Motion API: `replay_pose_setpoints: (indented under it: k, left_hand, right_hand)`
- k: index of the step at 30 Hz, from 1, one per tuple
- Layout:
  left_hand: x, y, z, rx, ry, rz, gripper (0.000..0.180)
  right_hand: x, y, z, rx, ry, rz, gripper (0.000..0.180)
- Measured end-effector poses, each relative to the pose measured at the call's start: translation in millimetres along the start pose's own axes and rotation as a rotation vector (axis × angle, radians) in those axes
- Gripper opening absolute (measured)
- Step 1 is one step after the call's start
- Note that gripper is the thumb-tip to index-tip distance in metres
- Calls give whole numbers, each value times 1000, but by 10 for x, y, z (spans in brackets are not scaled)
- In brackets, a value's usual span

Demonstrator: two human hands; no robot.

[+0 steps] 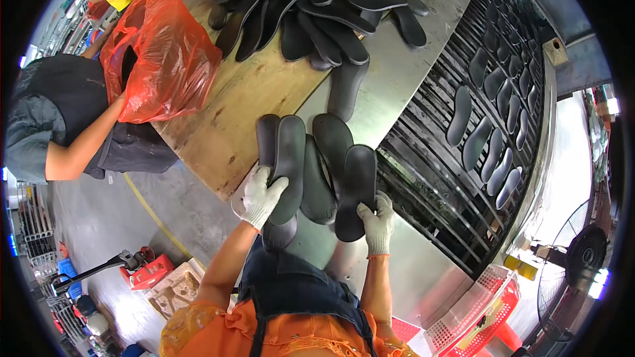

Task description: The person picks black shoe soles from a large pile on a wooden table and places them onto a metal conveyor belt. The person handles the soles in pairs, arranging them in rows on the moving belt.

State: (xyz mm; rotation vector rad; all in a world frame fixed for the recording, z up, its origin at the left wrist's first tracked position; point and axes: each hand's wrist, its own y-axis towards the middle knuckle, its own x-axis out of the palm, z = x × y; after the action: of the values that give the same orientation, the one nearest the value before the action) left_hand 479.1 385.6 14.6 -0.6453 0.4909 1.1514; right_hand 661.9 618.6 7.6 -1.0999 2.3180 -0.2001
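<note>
My left hand, in a white knit glove, grips a black insole by its edge, thumb on top. Another dark insole lies partly behind it. My right hand, gloved the same way, pinches a second black insole near its lower end. Between the two held insoles, a dark insole and one more insole overlap on the metal tabletop. Below my left hand shows a dark rounded end, mostly covered.
A large pile of black insoles covers the far wooden board. Right of the table, several insoles lie on a slatted rack. At left, a person holds a red plastic bag. Pink baskets and a fan stand lower right.
</note>
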Motion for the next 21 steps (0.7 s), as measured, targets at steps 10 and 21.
replay_pose_setpoints:
  k: [10, 21]
  left_hand:
    - [643, -454, 301, 70, -271, -229, 32]
    - [1191, 188, 646, -74, -36, -260, 77]
  right_hand:
    - [205, -16, -108, 149, 914, -226, 68]
    - [-125, 1106, 250, 310, 868, -364, 48]
